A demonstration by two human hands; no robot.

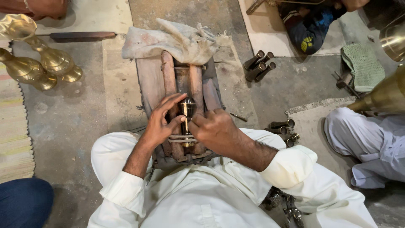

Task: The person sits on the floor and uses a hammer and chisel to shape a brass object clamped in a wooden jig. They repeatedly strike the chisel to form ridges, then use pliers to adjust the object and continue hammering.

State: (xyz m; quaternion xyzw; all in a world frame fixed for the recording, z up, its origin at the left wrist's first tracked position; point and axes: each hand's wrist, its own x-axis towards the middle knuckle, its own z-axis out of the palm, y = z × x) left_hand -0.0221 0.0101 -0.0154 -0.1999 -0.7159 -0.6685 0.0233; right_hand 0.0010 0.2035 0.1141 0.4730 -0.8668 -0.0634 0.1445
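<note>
A small brass piece (187,110) with a flared dark top and a narrow stem lies on a worn wooden block (177,80) between my knees. My left hand (162,122) steadies it from the left, fingers spread along the top and thumb against the stem. My right hand (215,128) is closed beside the stem on the right; what it grips is hidden by the fingers. Thin metal rings sit around the base of the piece. A dirty cloth (177,40) drapes the far end of the block.
Two brass vases (36,63) lie at far left beside a striped mat (14,135). Dark metal tubes (258,65) lie beyond the block, more tubes (283,128) at my right elbow. Another person in white (367,139) sits at right with a large brass vessel (386,95). A green cloth (363,67) lies nearby.
</note>
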